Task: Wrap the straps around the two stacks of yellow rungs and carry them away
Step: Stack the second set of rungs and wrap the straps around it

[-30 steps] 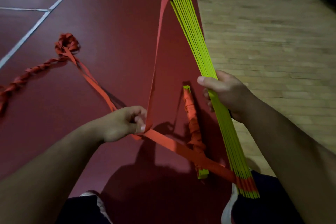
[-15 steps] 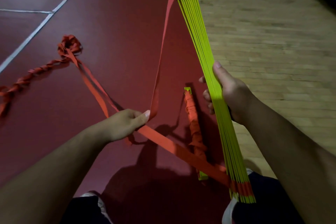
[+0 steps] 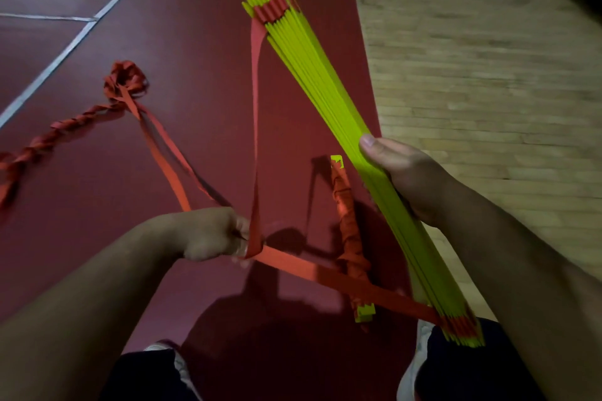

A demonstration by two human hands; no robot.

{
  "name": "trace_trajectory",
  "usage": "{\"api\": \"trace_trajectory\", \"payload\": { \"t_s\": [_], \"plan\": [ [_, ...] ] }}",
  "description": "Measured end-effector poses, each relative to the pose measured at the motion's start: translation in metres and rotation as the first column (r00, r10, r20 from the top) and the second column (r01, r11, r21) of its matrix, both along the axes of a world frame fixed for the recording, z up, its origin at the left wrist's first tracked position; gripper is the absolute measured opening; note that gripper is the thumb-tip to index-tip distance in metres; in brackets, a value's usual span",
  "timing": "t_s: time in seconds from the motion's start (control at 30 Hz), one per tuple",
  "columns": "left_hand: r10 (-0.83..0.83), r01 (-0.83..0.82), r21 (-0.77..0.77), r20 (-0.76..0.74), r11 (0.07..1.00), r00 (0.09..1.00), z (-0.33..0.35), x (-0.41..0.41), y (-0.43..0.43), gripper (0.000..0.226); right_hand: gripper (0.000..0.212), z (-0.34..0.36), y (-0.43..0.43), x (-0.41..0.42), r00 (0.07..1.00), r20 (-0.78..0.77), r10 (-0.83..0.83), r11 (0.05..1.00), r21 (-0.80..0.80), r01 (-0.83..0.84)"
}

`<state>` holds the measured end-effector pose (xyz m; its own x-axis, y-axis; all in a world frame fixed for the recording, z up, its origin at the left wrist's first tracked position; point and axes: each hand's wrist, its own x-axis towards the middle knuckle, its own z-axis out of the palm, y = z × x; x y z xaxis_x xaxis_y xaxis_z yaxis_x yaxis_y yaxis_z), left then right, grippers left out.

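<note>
Head view: red floor [image 3: 202, 26] meets wood floor [image 3: 488, 75] along edge just beside held rung stack [image 3: 325, 91]; white line [image 3: 65, 52] crosses far left. Wrapped stack [image 3: 347, 238] lies on red floor between hands. Right hand [image 3: 404, 179] grips held rung stack mid-length, thumb on top. Left hand [image 3: 208, 234] fisted round strap [image 3: 257, 127], which runs to both stack ends.

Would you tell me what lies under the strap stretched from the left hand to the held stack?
A second stack, already strap-wrapped, lies on the red floor under the strap, left of the held stack. Where the strap crosses, that second stack is hidden.
</note>
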<state>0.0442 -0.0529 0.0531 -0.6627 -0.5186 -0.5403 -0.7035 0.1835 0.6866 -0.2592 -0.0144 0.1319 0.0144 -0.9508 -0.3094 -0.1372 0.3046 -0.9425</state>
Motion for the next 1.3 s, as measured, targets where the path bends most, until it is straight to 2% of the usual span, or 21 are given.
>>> {"api": "trace_trajectory", "payload": {
  "t_s": [0.07,0.17,0.23,0.3,0.33,0.37,0.4,0.47,0.53,0.67,0.73,0.8,0.87,0.9,0.97,1.07,1.17,1.3],
  "plan": [
    [0.016,-0.014,-0.044,0.050,0.999,0.999,0.000,-0.003,0.002,0.021,0.046,-0.002,0.000,0.001,1.000,-0.016,0.016,1.000,-0.011,-0.016],
    [0.074,-0.073,-0.101,0.008,0.992,0.997,-0.002,-0.006,0.003,0.019,0.063,-0.002,-0.001,0.001,1.000,0.014,0.013,1.000,-0.011,-0.013],
    [0.123,-0.124,-0.125,-0.017,0.984,0.992,-0.006,-0.005,0.003,0.017,0.064,-0.001,-0.002,0.000,0.999,0.042,-0.006,1.000,-0.014,0.007],
    [0.228,-0.236,-0.055,-0.123,0.970,0.966,-0.006,-0.007,0.005,0.033,0.059,0.000,-0.002,-0.002,0.998,0.051,-0.029,0.999,-0.025,0.031],
    [0.311,-0.311,0.037,-0.200,0.950,0.929,-0.006,-0.009,0.006,0.044,0.053,0.000,-0.003,-0.003,0.998,0.049,-0.040,0.999,-0.032,0.042],
    [0.390,-0.376,0.102,-0.262,0.921,0.883,-0.002,-0.012,0.008,0.044,0.046,0.000,-0.004,-0.005,0.997,0.049,-0.055,0.998,-0.037,0.057],
    [0.447,-0.426,0.137,-0.310,0.894,0.839,0.003,-0.016,0.009,0.041,0.040,0.001,-0.005,-0.006,0.996,0.056,-0.074,0.996,-0.040,0.076],
    [0.479,-0.467,0.123,-0.346,0.876,0.807,0.009,-0.018,0.009,0.053,0.035,0.002,-0.006,-0.007,0.991,0.081,-0.110,0.993,-0.041,0.113],
    [0.429,-0.433,0.078,-0.375,0.898,0.822,0.013,-0.017,0.009,0.068,0.035,0.002,-0.006,-0.006,0.988,0.099,-0.120,0.992,-0.037,0.124],
    [0.321,-0.341,0.019,-0.388,0.940,0.864,0.013,-0.017,0.006,0.079,0.043,0.000,-0.005,-0.002,0.988,0.112,-0.108,0.993,-0.040,0.113],
    [0.262,-0.279,0.008,-0.376,0.960,0.889,0.010,-0.012,0.002,0.071,0.045,0.002,-0.005,-0.003,0.989,0.105,-0.104,0.993,-0.041,0.109],
    [0.181,-0.210,-0.061,-0.319,0.976,0.930,0.007,-0.006,-0.002,0.054,0.042,0.003,-0.005,-0.005,0.991,0.099,-0.085,0.995,-0.036,0.089],
    [0.071,-0.129,-0.230,-0.244,0.965,0.967,0.008,-0.006,-0.003,0.028,0.048,0.001,-0.004,-0.006,0.997,0.071,-0.039,0.999,-0.035,0.041],
    [0.027,-0.096,-0.321,-0.213,0.942,0.977,0.010,-0.008,-0.002,0.022,0.054,-0.001,-0.004,-0.005,0.999,0.048,-0.018,0.999,-0.033,0.020],
    [-0.021,-0.064,-0.435,-0.188,0.898,0.982,0.014,-0.015,0.003,0.022,0.060,-0.002,-0.002,0.000,1.000,0.011,0.008,1.000,-0.025,-0.007],
    [0.024,-0.121,-0.506,-0.195,0.854,0.981,0.009,-0.018,0.006,0.031,0.059,-0.005,-0.002,0.005,0.998,0.042,0.042,0.999,-0.030,-0.040],
    [0.152,-0.260,-0.441,-0.264,0.859,0.952,0.004,-0.018,0.008,0.039,0.057,-0.005,-0.001,0.005,0.994,0.092,0.055,0.998,-0.027,-0.053],
    [0.315,-0.383,-0.165,-0.333,0.909,0.889,0.003,-0.015,0.006,0.036,0.047,-0.004,-0.002,0.000,0.996,0.092,-0.016,1.000,-0.021,0.018]
  ]
}}
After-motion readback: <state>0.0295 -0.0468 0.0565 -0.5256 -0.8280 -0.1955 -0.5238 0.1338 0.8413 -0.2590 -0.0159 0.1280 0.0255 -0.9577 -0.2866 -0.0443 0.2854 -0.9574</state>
